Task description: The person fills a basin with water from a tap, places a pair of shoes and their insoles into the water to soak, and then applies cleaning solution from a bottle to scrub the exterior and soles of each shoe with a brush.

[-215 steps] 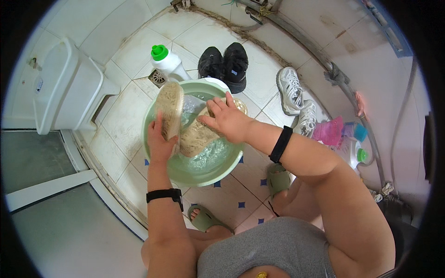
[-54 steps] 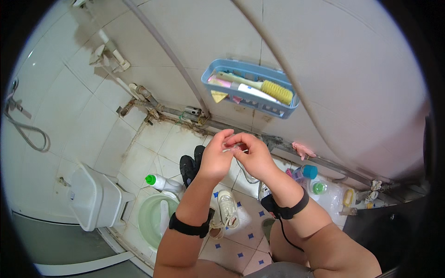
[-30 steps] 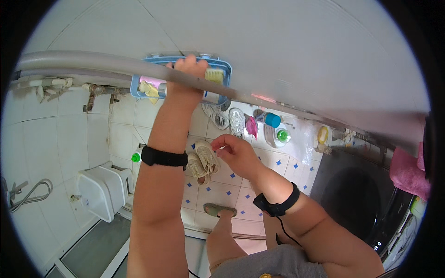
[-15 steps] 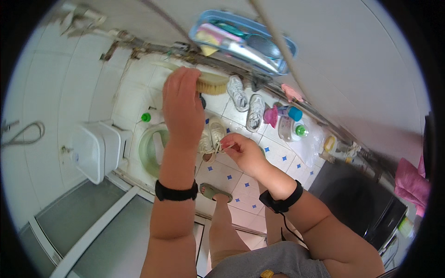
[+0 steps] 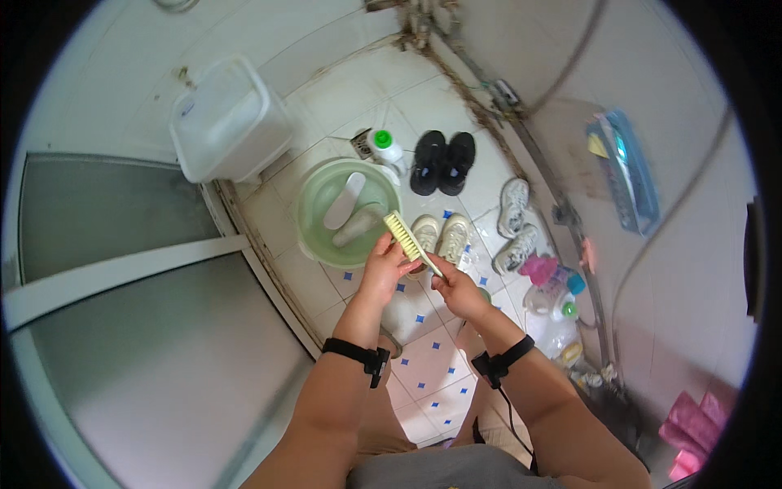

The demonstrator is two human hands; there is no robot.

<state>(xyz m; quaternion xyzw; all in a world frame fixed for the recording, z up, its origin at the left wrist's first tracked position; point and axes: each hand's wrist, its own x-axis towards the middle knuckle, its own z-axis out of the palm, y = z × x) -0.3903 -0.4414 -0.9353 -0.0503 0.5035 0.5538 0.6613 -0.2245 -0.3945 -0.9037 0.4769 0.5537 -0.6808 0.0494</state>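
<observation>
Long-handled, pale yellow-green scrubbing brush [image 5: 405, 236] at frame centre, bristled head slanting toward the upper left. Our right hand [image 5: 460, 294] has its fingers closed on the handle. Our left hand [image 5: 380, 274] is at the brush near its bristles, fingers partly spread; we cannot tell whether it grips or merely touches. Left of the head, a round, pale green plastic basin [image 5: 312, 226] contains a flat white insole [image 5: 344, 200] and a duller, greyish, elongated piece [image 5: 357, 226]. Cream shoes [image 5: 454, 235] stand right of the brush head, black shoes [image 5: 429, 163] above them in the frame. White bottle with a green cap [image 5: 387, 151] at the basin's upper right. White-and-grey sneakers [image 5: 513, 208] farther right, a blue plastic wall basket [image 5: 639, 191] beyond them.
</observation>
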